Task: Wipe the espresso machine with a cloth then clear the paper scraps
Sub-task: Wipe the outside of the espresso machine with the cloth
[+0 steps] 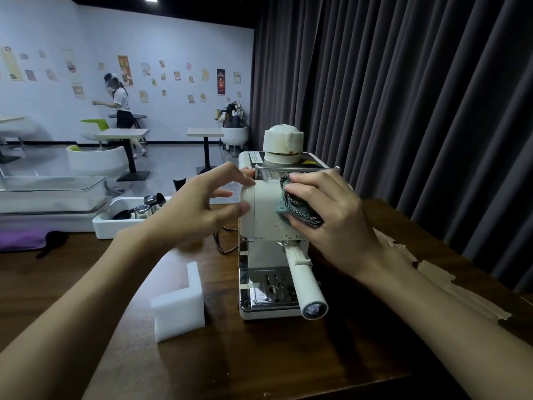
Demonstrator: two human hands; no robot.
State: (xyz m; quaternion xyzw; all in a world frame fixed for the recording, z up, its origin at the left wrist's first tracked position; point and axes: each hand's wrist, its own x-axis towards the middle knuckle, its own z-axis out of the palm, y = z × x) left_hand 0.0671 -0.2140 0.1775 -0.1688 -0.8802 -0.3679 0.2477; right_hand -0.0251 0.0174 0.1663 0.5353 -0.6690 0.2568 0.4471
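Note:
A cream espresso machine (266, 209) stands on the dark wooden table (259, 356), its portafilter handle (307, 284) pointing toward me. My right hand (326, 215) presses a grey-green patterned cloth (297, 206) flat against the machine's front top panel, fingers spread over the cloth. My left hand (207, 203) sits at the machine's left upper corner, fingers loosely spread, fingertips touching its left edge near the top rail. Torn beige paper scraps (450, 284) lie on the table to the right of the machine, partly hidden behind my right forearm.
A white foam block (178, 307) stands left of the machine. A white tray (99, 223) with metal pitchers sits at the back left, beside a glass display case (52, 194). Dark curtains (403, 96) hang behind. A person stands far off by the wall.

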